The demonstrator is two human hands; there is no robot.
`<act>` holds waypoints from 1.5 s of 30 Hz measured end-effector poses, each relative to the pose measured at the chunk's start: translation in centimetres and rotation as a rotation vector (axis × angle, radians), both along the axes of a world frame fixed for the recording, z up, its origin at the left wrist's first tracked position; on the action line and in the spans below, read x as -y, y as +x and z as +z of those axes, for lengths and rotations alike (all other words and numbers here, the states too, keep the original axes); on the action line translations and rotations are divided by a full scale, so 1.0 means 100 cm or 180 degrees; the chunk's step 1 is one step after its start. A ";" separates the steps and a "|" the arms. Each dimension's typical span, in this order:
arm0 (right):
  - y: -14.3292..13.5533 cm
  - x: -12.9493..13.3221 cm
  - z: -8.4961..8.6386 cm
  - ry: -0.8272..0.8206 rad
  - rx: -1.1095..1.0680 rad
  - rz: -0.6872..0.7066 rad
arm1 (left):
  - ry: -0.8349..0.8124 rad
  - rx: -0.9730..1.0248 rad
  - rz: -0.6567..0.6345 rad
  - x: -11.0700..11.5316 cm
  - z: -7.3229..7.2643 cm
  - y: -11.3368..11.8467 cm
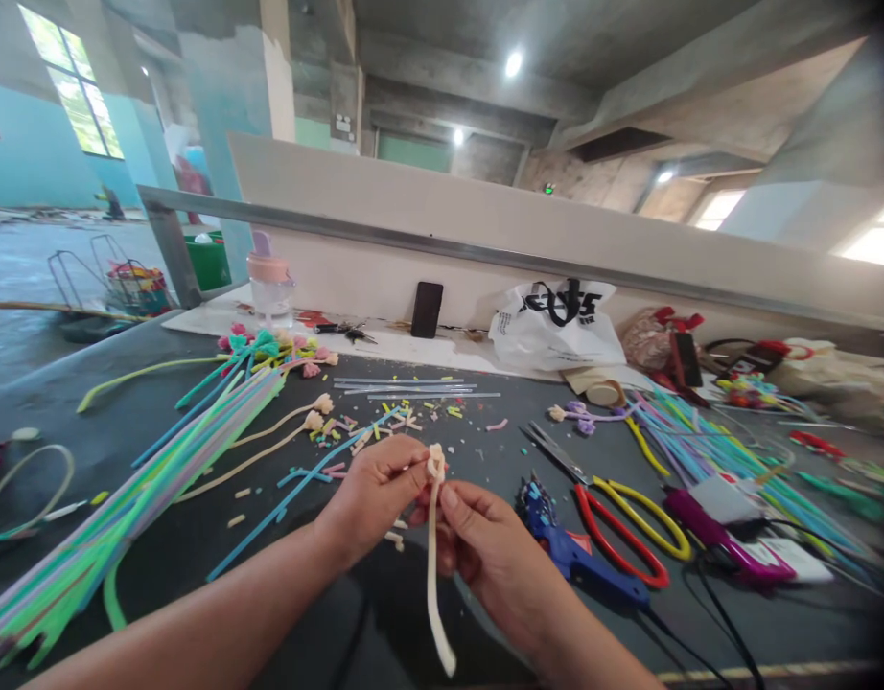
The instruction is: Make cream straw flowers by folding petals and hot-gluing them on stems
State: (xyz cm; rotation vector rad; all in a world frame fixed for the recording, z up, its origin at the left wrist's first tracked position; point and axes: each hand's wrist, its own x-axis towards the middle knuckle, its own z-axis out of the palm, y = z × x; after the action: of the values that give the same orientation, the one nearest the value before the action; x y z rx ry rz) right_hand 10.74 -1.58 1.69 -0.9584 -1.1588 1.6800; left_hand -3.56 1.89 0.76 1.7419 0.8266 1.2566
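Observation:
Between my two hands is a cream pipe-cleaner flower (435,464), its knotted head upward and its long fuzzy stem hanging toward me. My left hand (374,494) pinches the head from the left with thumb and fingers. From the right, my right hand (489,541) grips just below the head, fingers curled behind the stem. Two similar cream flowers (314,419) lie on the dark table beyond my left hand. A blue pipe cleaner (298,503) and short cut bits lie left of my hands.
Scissors (607,503) with red and yellow handles and a blue glue gun (578,551) lie at right, near a purple tool (730,541) with a cord. Pipe-cleaner bundles (147,498) spread left and right. A bottle (270,287), phone (427,310) and white bag (557,331) stand behind.

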 end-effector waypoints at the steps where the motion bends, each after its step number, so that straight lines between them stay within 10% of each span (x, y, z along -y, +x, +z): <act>1: -0.001 0.001 -0.001 -0.0175 -0.0216 -0.0037 | 0.0246 -0.0154 0.0075 0.000 -0.001 0.000; 9: -0.001 0.001 -0.008 0.0121 0.0226 -0.0310 | 0.0887 -0.0470 0.0354 0.004 -0.004 0.000; 30: 0.002 0.002 -0.009 0.0973 0.1162 0.0121 | 0.0039 -0.0182 0.0223 0.012 -0.001 0.005; 36: 0.024 -0.001 0.009 0.1025 0.1945 0.0726 | -0.1051 0.0376 -0.0611 0.005 0.000 -0.001; 41: 0.043 -0.011 0.020 0.1903 0.1818 -0.0112 | -0.1769 0.0566 -0.1289 0.002 0.001 -0.007; 45: 0.037 -0.009 0.016 0.2322 0.1776 0.0091 | -0.1887 0.0182 -0.1500 0.003 0.005 -0.006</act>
State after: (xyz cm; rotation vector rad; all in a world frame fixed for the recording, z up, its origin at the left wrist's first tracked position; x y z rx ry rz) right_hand 14.46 -0.67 3.26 -0.9371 -1.9710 0.8723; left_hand -4.14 1.61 1.23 1.3026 0.6196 0.6535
